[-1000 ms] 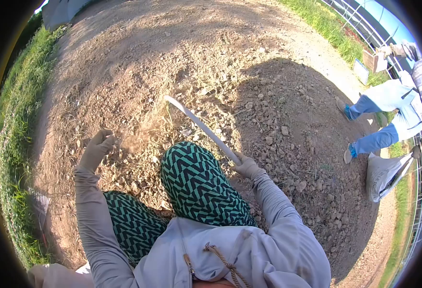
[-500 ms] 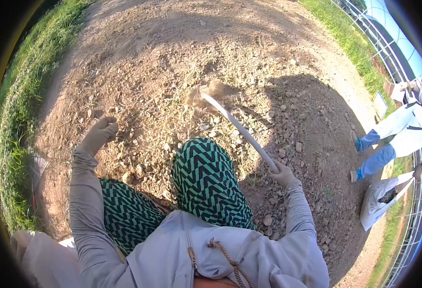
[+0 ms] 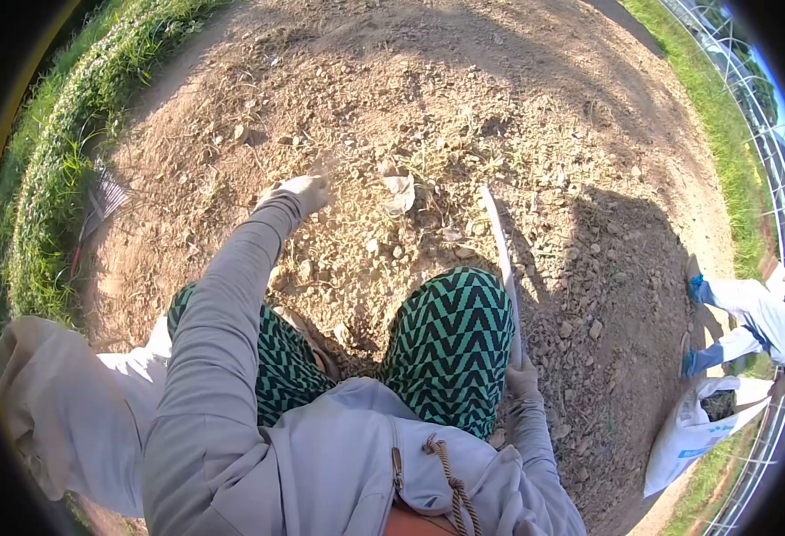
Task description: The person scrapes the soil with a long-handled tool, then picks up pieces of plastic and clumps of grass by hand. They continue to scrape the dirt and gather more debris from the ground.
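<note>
My left hand (image 3: 306,192) wears a pale glove and reaches forward just above the stony soil (image 3: 356,250). Its fingers are curled together; whether something small is between them is too small to tell. A pale flat piece (image 3: 399,191) lies on the ground to its right. My right hand (image 3: 523,381), beside my right knee, is wrapped round the lower end of a long pale stick (image 3: 506,259). The stick's far tip points forward over the soil, left of a dark shadow.
At the right stands another person in light blue trousers (image 3: 741,299), beside a white sack (image 3: 692,438) with dark contents. Behind them runs a wire fence (image 3: 772,170). Grass (image 3: 48,205) edges the left side. A pale cloth bundle (image 3: 79,411) is at the lower left.
My left hand has moved forward and to the right. The stick has been drawn back with my right hand and now points more straight ahead. The dust at its tip is gone, and the view has shifted.
</note>
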The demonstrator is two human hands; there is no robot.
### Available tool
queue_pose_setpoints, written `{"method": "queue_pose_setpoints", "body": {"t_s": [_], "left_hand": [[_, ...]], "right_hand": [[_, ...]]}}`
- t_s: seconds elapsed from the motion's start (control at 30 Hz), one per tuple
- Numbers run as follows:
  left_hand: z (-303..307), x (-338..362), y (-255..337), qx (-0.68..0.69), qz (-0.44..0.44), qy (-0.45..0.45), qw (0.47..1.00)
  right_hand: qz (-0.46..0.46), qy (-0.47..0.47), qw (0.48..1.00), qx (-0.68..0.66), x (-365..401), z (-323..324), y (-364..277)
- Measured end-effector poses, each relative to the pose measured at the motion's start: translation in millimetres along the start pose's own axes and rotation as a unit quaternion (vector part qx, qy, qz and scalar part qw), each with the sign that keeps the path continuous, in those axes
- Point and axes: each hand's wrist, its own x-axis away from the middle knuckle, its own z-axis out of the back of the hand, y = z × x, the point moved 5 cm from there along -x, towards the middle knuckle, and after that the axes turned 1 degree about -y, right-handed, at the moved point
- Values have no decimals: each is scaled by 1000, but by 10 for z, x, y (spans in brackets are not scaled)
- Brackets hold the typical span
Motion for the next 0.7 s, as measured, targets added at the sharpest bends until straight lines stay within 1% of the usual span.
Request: {"method": "queue_pose_setpoints", "body": {"t_s": [0.03,0.07,0.1,0.17,0.2,0.23,0.27,0.3,0.4,0.47,0.57,0.63,0.7], "left_hand": [[-119,-157,33,1,-5,1,1000],[-273,-326,136,-19,-31,0,999],[-445,-480,281,-39,-58,-1,998],[-741,-698,665,-91,-128,26,987],[-801,-720,870,-72,-150,23,986],[-848,-734,1053,-52,-172,19,983],[-1000,-885,1155,-9,-199,40,979],[-1001,-918,1238,58,-190,48,979],[-1135,-1151,1344,93,-168,50,980],[-1233,-1216,1322,112,-160,11,981],[-1377,-1164,1206,139,-152,-70,976],[-1419,-1047,1090,117,-136,-103,978],[-1379,-819,998,39,-109,-116,987]], "right_hand": [[-1,-9,999,-40,14,-77,61],[-2,-15,994,-111,-27,-195,171],[-15,-23,991,-134,-9,-266,230],[-42,-37,982,-179,37,-418,336],[-83,-41,973,-212,109,-473,355],[-79,-34,957,-277,184,-541,242],[-112,-42,969,-216,219,-539,233],[-129,-46,974,-183,253,-536,261],[-162,-53,975,-144,420,-563,343],[-176,-50,974,-135,554,-547,433],[-189,-42,973,-126,755,-493,610],[-192,-35,973,-124,842,-470,770],[-190,-32,973,-127,926,-497,839]]}}
